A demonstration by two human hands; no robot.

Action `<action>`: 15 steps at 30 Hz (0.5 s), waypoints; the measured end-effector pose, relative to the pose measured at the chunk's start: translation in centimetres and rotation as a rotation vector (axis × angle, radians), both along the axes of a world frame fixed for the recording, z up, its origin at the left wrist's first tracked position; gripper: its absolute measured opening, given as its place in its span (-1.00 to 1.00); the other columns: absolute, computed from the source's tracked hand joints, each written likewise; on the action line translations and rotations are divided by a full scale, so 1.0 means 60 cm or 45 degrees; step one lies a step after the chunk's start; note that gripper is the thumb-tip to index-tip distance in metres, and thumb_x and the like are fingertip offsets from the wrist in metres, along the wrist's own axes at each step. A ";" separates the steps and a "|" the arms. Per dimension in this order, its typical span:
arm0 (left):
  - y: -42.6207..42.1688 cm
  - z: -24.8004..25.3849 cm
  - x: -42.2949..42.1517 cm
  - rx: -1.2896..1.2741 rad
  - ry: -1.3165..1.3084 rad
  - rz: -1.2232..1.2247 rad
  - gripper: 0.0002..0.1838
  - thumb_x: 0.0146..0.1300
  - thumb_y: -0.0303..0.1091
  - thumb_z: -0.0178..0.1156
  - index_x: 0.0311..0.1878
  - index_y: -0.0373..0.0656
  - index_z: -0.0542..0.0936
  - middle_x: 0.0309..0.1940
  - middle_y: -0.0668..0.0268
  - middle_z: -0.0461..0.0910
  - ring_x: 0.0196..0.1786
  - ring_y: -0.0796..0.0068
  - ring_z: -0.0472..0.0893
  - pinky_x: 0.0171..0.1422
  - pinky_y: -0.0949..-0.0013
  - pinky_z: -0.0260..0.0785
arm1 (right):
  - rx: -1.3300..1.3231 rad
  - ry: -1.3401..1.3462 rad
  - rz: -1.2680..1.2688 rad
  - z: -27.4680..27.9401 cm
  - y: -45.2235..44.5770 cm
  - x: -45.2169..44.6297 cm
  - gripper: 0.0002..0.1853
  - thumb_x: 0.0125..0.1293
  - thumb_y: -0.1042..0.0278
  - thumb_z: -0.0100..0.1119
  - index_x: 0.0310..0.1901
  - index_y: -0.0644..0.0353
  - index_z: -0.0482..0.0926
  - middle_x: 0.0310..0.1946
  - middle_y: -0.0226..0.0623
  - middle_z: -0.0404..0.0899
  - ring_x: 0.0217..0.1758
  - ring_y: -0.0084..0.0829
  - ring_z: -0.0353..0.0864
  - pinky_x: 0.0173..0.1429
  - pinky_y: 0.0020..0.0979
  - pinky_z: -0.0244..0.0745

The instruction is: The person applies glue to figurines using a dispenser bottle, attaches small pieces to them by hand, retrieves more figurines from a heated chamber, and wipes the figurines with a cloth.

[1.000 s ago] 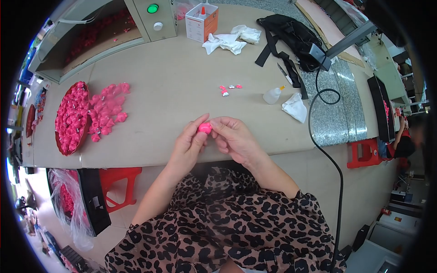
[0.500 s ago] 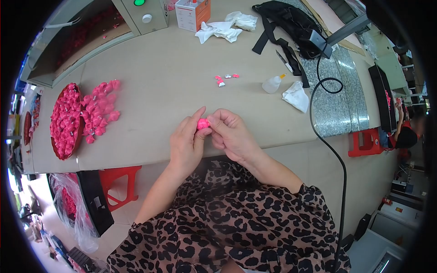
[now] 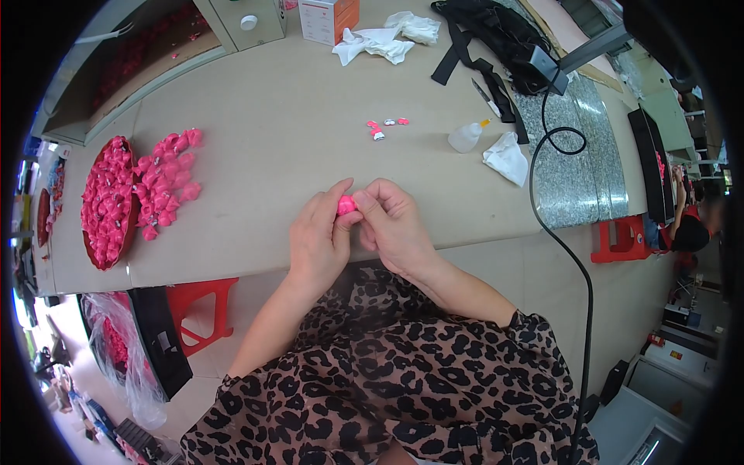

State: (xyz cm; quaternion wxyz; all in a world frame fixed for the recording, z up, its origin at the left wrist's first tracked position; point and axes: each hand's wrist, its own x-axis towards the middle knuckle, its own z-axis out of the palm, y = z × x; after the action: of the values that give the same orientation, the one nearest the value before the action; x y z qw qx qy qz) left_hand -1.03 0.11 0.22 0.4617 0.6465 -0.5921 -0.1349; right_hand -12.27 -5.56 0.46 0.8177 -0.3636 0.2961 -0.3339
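Between my two hands, above the table's near edge, is a small bright pink rounded piece (image 3: 346,205). My left hand (image 3: 318,232) pinches it between thumb and fingers. The thumb and curled fingers of my right hand (image 3: 395,225) press at its right side; whether they hold a separate small part is hidden. Beyond my hands lie several tiny pink and white pieces (image 3: 377,133). At the left, many similar pink pieces (image 3: 167,182) are spread beside a red round tray (image 3: 135,225) heaped with more of them.
A squeeze bottle (image 3: 465,138) with a yellow tip, a white cloth (image 3: 505,160) and a knife (image 3: 485,96) lie to the right. A black cable (image 3: 570,260) hangs down there. Tissues, a box (image 3: 322,22) and a black bag (image 3: 496,35) are at the back. Another person sits far right.
My right thumb has shifted slightly over the pink piece, and its fingers have moved a little. The view has tilted slightly. The things on the table are unchanged.
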 end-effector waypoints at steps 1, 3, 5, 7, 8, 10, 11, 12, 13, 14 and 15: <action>0.001 0.000 0.000 0.008 -0.008 0.000 -0.66 0.10 -0.50 0.11 0.00 -0.19 0.44 -0.44 0.20 0.46 -0.37 0.23 0.48 -0.31 0.29 0.34 | -0.007 0.007 -0.003 0.000 0.001 0.000 -0.84 0.33 0.39 -0.05 -0.41 0.21 0.36 -0.60 -0.44 0.39 -0.74 -0.75 0.25 -0.71 -0.67 0.14; 0.001 0.001 0.000 0.022 -0.026 0.000 -0.65 0.09 -0.50 0.11 0.00 -0.18 0.44 -0.44 0.20 0.46 -0.37 0.22 0.48 -0.31 0.28 0.34 | -0.019 0.027 -0.015 0.001 0.002 0.001 -0.84 0.33 0.40 -0.06 -0.41 0.21 0.36 -0.60 -0.43 0.39 -0.75 -0.75 0.25 -0.72 -0.67 0.14; 0.002 -0.001 0.001 0.008 -0.044 -0.006 -0.65 0.09 -0.49 0.11 0.00 -0.17 0.44 -0.45 0.20 0.45 -0.37 0.22 0.47 -0.31 0.27 0.33 | -0.028 0.030 -0.024 0.000 0.003 0.001 -0.85 0.33 0.41 -0.06 -0.41 0.21 0.36 -0.59 -0.43 0.40 -0.75 -0.75 0.24 -0.72 -0.67 0.14; 0.003 -0.001 0.001 0.012 -0.054 -0.009 -0.65 0.09 -0.49 0.11 0.00 -0.17 0.44 -0.45 0.20 0.44 -0.37 0.22 0.47 -0.31 0.27 0.33 | -0.035 0.016 -0.029 -0.001 0.004 0.001 -0.86 0.33 0.42 -0.06 -0.40 0.21 0.36 -0.59 -0.42 0.41 -0.76 -0.75 0.24 -0.73 -0.66 0.13; 0.004 -0.001 0.001 0.021 -0.055 -0.011 -0.65 0.09 -0.49 0.11 0.00 -0.17 0.44 -0.45 0.20 0.44 -0.37 0.22 0.47 -0.31 0.27 0.33 | -0.053 0.022 -0.033 -0.001 0.005 0.001 -0.86 0.33 0.42 -0.06 -0.40 0.21 0.36 -0.58 -0.42 0.42 -0.75 -0.75 0.25 -0.72 -0.67 0.13; 0.005 -0.001 0.000 0.026 -0.062 -0.013 -0.65 0.09 -0.49 0.11 0.00 -0.16 0.44 -0.45 0.20 0.43 -0.37 0.22 0.46 -0.32 0.27 0.33 | -0.089 0.036 -0.040 -0.002 0.007 -0.001 -0.86 0.33 0.43 -0.06 -0.40 0.21 0.36 -0.58 -0.41 0.43 -0.75 -0.75 0.25 -0.72 -0.67 0.14; 0.005 -0.002 0.000 0.022 -0.071 -0.014 -0.65 0.09 -0.49 0.10 0.01 -0.16 0.44 -0.45 0.20 0.43 -0.38 0.22 0.46 -0.33 0.27 0.32 | -0.096 0.031 -0.046 -0.003 0.008 -0.001 -0.86 0.33 0.42 -0.06 -0.39 0.22 0.36 -0.58 -0.41 0.43 -0.75 -0.74 0.25 -0.72 -0.66 0.15; 0.005 -0.002 0.000 0.017 -0.079 -0.012 -0.64 0.09 -0.48 0.10 0.01 -0.16 0.44 -0.45 0.21 0.42 -0.38 0.23 0.45 -0.33 0.27 0.32 | -0.104 0.027 -0.049 -0.003 0.008 -0.001 -0.87 0.33 0.42 -0.05 -0.39 0.22 0.37 -0.58 -0.41 0.43 -0.75 -0.74 0.26 -0.71 -0.66 0.16; 0.007 -0.002 0.000 0.034 -0.064 -0.013 -0.64 0.09 -0.50 0.11 0.01 -0.16 0.44 -0.44 0.21 0.43 -0.37 0.25 0.46 -0.32 0.29 0.33 | -0.113 0.023 -0.052 -0.004 0.008 -0.001 -0.87 0.33 0.41 -0.04 -0.39 0.22 0.37 -0.58 -0.42 0.43 -0.75 -0.73 0.26 -0.71 -0.66 0.17; 0.009 -0.001 0.001 0.050 -0.050 -0.015 -0.63 0.08 -0.52 0.11 0.02 -0.16 0.45 -0.42 0.21 0.43 -0.36 0.27 0.47 -0.31 0.31 0.34 | -0.101 -0.011 -0.038 -0.006 0.008 -0.002 -0.87 0.33 0.40 -0.04 -0.37 0.23 0.38 -0.58 -0.42 0.43 -0.73 -0.73 0.27 -0.68 -0.66 0.20; 0.010 0.000 0.002 0.065 -0.038 -0.018 -0.63 0.08 -0.53 0.11 0.02 -0.16 0.45 -0.40 0.21 0.44 -0.35 0.29 0.48 -0.30 0.33 0.35 | -0.090 -0.046 -0.026 -0.007 0.007 -0.004 -0.87 0.33 0.39 -0.04 -0.36 0.23 0.39 -0.57 -0.42 0.43 -0.71 -0.72 0.29 -0.66 -0.65 0.23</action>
State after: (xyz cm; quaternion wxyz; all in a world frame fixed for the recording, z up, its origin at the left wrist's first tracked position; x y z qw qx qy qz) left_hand -0.94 0.71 0.23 0.4353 0.6557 -0.5999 -0.1437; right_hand -12.52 -5.15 0.01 0.8063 -0.3831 0.2728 -0.3589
